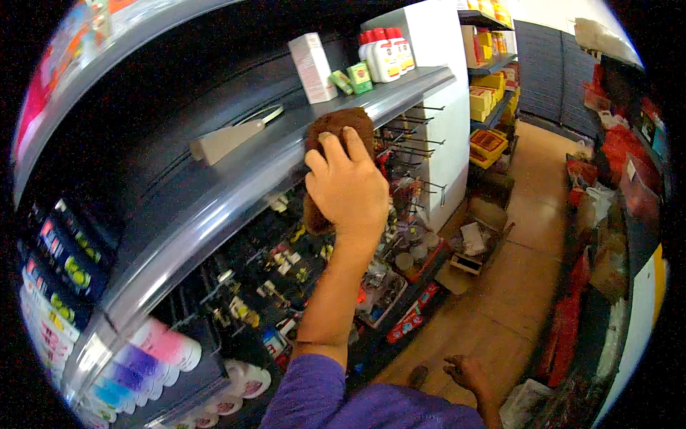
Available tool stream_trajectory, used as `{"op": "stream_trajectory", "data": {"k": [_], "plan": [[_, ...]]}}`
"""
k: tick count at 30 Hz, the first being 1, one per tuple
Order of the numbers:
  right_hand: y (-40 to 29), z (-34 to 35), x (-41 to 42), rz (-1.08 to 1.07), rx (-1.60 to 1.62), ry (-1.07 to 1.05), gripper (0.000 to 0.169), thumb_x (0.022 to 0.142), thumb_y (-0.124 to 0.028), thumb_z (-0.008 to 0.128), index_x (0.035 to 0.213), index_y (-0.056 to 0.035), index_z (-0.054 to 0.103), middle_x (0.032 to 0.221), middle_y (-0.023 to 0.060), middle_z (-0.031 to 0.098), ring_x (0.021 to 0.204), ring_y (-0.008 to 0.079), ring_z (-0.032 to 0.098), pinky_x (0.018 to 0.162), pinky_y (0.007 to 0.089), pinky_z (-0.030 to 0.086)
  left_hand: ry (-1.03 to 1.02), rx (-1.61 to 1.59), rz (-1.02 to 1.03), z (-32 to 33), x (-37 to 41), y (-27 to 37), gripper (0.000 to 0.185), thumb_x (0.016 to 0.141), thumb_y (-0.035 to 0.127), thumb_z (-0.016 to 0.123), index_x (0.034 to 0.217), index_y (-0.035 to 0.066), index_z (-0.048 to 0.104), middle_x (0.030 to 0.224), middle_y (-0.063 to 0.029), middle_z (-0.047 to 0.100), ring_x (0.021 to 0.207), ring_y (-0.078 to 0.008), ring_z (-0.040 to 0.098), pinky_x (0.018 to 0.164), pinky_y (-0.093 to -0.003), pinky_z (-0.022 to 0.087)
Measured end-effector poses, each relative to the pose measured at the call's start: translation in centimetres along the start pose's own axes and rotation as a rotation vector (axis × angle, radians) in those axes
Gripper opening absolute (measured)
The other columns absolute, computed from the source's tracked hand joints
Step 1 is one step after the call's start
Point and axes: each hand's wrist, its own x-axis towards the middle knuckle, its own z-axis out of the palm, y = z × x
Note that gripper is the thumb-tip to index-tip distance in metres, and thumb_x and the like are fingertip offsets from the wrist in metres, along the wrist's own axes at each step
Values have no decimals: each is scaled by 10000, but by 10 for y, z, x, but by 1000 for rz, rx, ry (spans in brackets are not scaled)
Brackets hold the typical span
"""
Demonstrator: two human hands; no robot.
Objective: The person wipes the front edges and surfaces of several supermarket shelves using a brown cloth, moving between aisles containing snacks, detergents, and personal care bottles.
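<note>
My left hand [348, 182] presses a brown cloth [343, 120] against the front edge of a dark shelf [241, 145]. The cloth covers part of the shiny price rail [225, 206] and hangs below it. Behind the hand, on the shelf, stand a tall white carton [312, 69], small green boxes [359, 78] and several white bottles [387, 61] with red caps. A beige wedge-shaped object [228, 142] with a pale loop lies to the left. Low at my side, my right hand [466, 372] hangs with fingers apart, holding nothing visible.
Metal display hooks [423, 142] and small hanging goods [284, 263] sit below the shelf. Pink and purple bottles [161, 346] stand lower left. An opened cardboard box [482, 230] rests by the tiled aisle floor [514, 279]. Yellow boxes [485, 102] fill farther shelves; bagged goods [616, 145] line the right.
</note>
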Motion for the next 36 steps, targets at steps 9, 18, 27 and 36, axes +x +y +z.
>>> {"op": "stream_trajectory", "data": {"k": [9, 18, 27, 36], "plan": [[14, -29, 79, 71, 124, -202, 300, 777, -249, 534, 1000, -51, 564, 982, 154, 558, 864, 308, 546, 736, 357, 446, 41, -644, 175, 38, 5, 44, 456, 523, 28, 588, 975, 91, 587, 1009, -104, 526, 842, -288, 451, 741, -350, 398], [30, -53, 150, -173, -72, -311, 311, 784, -238, 522, 1041, -63, 536, 988, 156, 555, 846, 324, 545, 730, 381, 446, 420, -305, -200, -4, -12, -3, 474, 584, -104, 546, 1036, 39, 544, 1091, -162, 495, 965, -313, 455, 810, -384, 375], [153, -2, 245, -341, -197, -486, 289, 777, -212, 499, 1052, -127, 520, 896, 154, 566, 773, 327, 554, 659, 400, 455, 299, 152, -122, 26, -1, 28, 502, 530, -35, 524, 1010, 103, 575, 1085, -108, 512, 854, -307, 436, 733, -387, 360], [164, -142, 253, -262, -238, -320, 275, 775, -249, 512, 1033, -161, 547, 875, 127, 572, 759, 313, 552, 634, 392, 455, 220, 122, -35, 112, 32, 124, 432, 547, 48, 563, 972, 123, 580, 1022, -92, 524, 783, -310, 437, 680, -394, 378]]}}
